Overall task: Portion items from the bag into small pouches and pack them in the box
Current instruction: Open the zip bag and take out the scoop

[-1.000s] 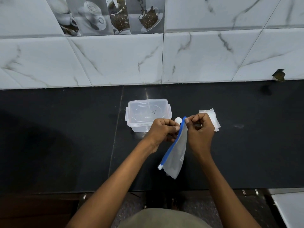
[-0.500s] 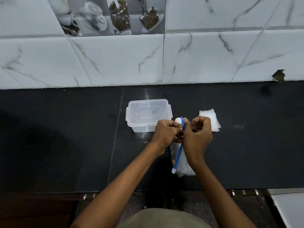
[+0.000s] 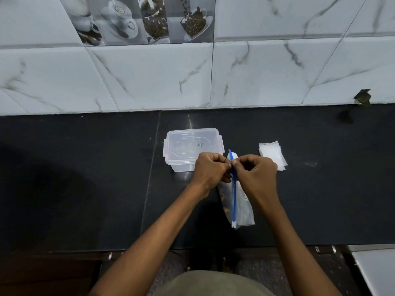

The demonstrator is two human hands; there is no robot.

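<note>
A clear zip bag (image 3: 240, 207) with a blue zip strip stands on edge on the black counter (image 3: 85, 178), brownish contents dimly visible inside. My left hand (image 3: 210, 170) and my right hand (image 3: 255, 174) pinch the bag's top edge from either side, fingertips almost touching at the far end of the strip. A clear plastic box (image 3: 188, 146) with its lid on sits just beyond my left hand. A stack of small clear pouches (image 3: 271, 153) lies to the right of my right hand. A small white object (image 3: 233, 155) peeks out behind the strip.
A marble-tiled wall (image 3: 192, 77) rises behind the counter. The counter's front edge runs below my forearms, and a white surface (image 3: 376, 272) shows at the lower right.
The bag has swung from slanting left to standing edge-on between my hands, with the blue strip now running straight toward me. Both hands stay pinched at its top.
</note>
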